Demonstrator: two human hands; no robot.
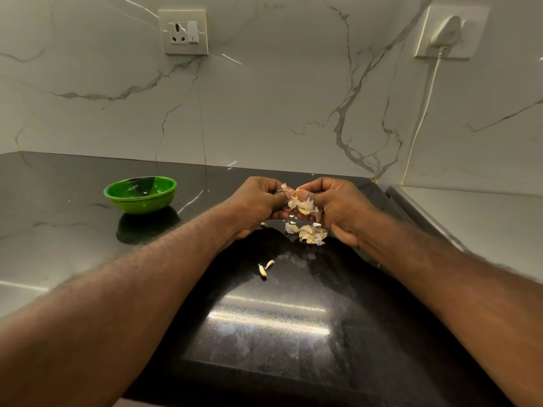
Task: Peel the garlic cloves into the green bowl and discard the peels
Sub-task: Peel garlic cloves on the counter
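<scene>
You are working over a glossy black stone counter (264,333); papery garlic peels (311,235) and a shiny green bowl (141,198) are resting there.

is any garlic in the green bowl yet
No, the green bowl shows only its bare glossy inside, with no cloves in it.

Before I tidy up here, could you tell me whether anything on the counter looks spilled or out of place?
Garlic peels and cloves lie scattered on the black counter below the left hand and right hand, with two stray bits nearer the edge. The green bowl looks empty.
</scene>
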